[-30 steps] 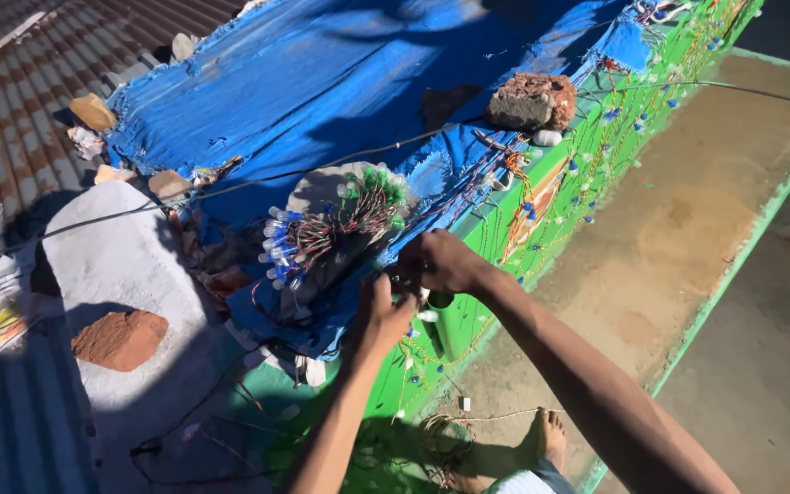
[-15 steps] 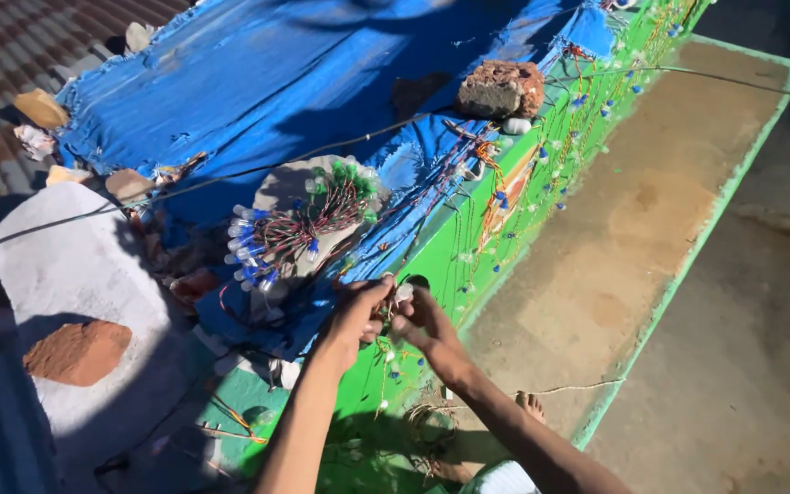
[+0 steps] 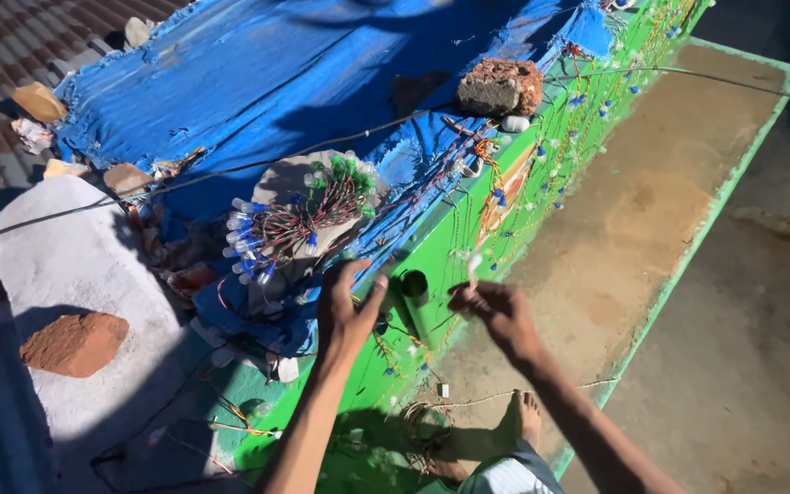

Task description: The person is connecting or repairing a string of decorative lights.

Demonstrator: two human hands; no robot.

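Two hands — our left hand [image 3: 345, 311] with fingers spread beside the bulb bundle [image 3: 294, 220], our right hand [image 3: 496, 311] pinching a light string [image 3: 474, 265] over the green ledge [image 3: 441, 238].

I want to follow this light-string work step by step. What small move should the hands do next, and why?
Probably the right hand should draw its pinched white bulb and wire along the green wall. The left hand is by the blue tarp edge, and a bundle of bulbs remains unstrung there.
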